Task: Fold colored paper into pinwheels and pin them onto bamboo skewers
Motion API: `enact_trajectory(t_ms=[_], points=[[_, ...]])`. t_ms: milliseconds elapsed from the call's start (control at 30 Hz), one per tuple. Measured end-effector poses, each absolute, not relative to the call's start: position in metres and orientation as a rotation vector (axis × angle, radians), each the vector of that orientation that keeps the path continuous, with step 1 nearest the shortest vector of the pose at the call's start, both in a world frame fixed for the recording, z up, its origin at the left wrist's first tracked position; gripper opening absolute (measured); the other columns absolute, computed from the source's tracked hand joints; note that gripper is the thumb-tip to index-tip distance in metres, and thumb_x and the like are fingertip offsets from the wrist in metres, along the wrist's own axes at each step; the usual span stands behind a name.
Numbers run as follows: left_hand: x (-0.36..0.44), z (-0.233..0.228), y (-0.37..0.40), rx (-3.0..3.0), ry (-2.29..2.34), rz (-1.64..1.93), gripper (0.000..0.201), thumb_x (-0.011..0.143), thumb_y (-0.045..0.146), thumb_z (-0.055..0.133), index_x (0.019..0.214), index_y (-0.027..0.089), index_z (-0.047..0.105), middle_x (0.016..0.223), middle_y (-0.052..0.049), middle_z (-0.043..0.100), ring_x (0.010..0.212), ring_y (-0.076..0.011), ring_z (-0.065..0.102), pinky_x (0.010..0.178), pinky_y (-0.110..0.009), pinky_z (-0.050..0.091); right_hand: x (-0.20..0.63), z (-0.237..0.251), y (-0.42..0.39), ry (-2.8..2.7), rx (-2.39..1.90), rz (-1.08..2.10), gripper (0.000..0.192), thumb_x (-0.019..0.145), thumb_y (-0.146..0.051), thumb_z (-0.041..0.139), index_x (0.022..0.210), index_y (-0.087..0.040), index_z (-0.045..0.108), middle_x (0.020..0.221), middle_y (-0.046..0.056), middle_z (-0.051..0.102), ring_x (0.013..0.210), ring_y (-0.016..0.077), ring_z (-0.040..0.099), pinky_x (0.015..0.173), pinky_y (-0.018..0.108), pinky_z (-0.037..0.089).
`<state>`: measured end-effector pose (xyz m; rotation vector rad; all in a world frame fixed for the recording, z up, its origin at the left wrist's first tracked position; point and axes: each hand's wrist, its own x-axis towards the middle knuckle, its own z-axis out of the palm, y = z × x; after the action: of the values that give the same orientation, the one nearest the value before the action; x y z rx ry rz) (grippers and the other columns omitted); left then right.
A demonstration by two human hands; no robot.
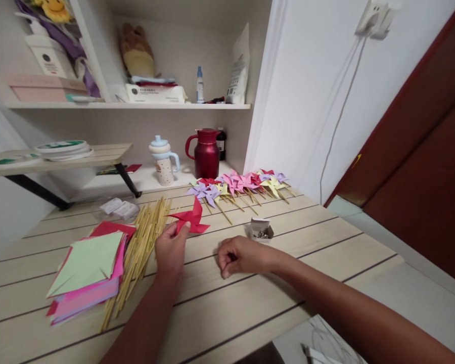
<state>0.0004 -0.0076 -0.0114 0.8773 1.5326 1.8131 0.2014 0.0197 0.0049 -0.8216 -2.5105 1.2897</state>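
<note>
My left hand [170, 250] pinches a folded red paper pinwheel [189, 217] just above the wooden table [318, 237]. A bundle of thin bamboo sticks [140, 247] lies right beside that hand, on its left. My right hand [242, 257] rests on the table as a loose fist; whether anything small sits in its fingers is hidden. A small open box of pins [260, 230] stands just beyond it. A row of finished pinwheels on sticks [237, 184], purple, yellow, pink and red, lies at the far side.
A stack of coloured paper squares [89, 273] lies at the left. Against the back wall stand a red jug [207, 151] and a blue-lidded cup [163, 162]. A raised shelf [56, 159] juts in at the left. The table's right edge drops off near a dark red door [420, 151].
</note>
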Motion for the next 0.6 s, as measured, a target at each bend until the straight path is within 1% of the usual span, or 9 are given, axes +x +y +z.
enact_trajectory(t_ms=[133,200,333,433,500,600], points=[[0.002,-0.009,-0.009,0.87,1.545,1.814,0.035,0.063,0.042,0.078,0.086,0.015,0.078,0.086,-0.003,0.072,0.081,-0.0196,0.062,0.078,-0.031,0.047,0.201,0.002,0.026,-2.443,-0.853,1.337,0.01,0.069,-0.011,0.075,0.074,-0.018,0.07,0.065,-0.006,0.058,0.06,0.0092,0.051,0.056,0.018,0.038],[0.002,-0.008,-0.01,0.861,1.552,1.821,0.034,0.064,0.041,0.078,0.086,0.015,0.078,0.086,-0.003,0.073,0.081,-0.0193,0.062,0.078,-0.031,0.047,0.201,0.002,0.025,-2.415,-0.869,1.339,0.007,0.073,-0.011,0.07,0.075,-0.017,0.071,0.065,-0.005,0.059,0.06,0.0095,0.05,0.056,0.018,0.037],[0.0,-0.009,-0.009,0.846,1.556,1.826,0.031,0.064,0.039,0.078,0.085,0.016,0.078,0.082,-0.002,0.072,0.08,-0.0192,0.062,0.077,-0.03,0.047,0.21,0.004,0.019,-2.349,-0.948,1.308,0.012,0.082,-0.016,0.06,0.084,-0.017,0.072,0.065,-0.003,0.059,0.055,0.0091,0.046,0.051,0.019,0.035],[0.0,-0.012,-0.008,0.849,1.536,1.817,0.033,0.064,0.041,0.079,0.087,0.016,0.078,0.083,-0.002,0.072,0.08,-0.0197,0.062,0.077,-0.031,0.047,0.222,0.005,0.015,-2.293,-1.022,1.265,0.014,0.087,-0.022,0.057,0.086,-0.017,0.071,0.064,-0.003,0.058,0.052,0.0095,0.045,0.05,0.02,0.035],[0.0,-0.013,-0.008,0.85,1.525,1.817,0.034,0.064,0.041,0.078,0.087,0.016,0.078,0.084,-0.002,0.072,0.081,-0.0198,0.062,0.078,-0.031,0.047,0.231,0.006,0.013,-2.258,-1.075,1.213,0.016,0.087,-0.024,0.057,0.083,-0.017,0.07,0.063,-0.002,0.058,0.054,0.0108,0.047,0.052,0.021,0.036],[0.002,-0.012,-0.009,0.856,1.508,1.821,0.032,0.065,0.039,0.078,0.087,0.017,0.077,0.087,-0.003,0.072,0.084,-0.02,0.062,0.08,-0.031,0.047,0.237,0.006,0.004,-2.205,-1.12,1.113,0.01,0.083,-0.021,0.062,0.08,-0.017,0.07,0.07,0.0,0.063,0.064,0.0131,0.053,0.059,0.022,0.039]])
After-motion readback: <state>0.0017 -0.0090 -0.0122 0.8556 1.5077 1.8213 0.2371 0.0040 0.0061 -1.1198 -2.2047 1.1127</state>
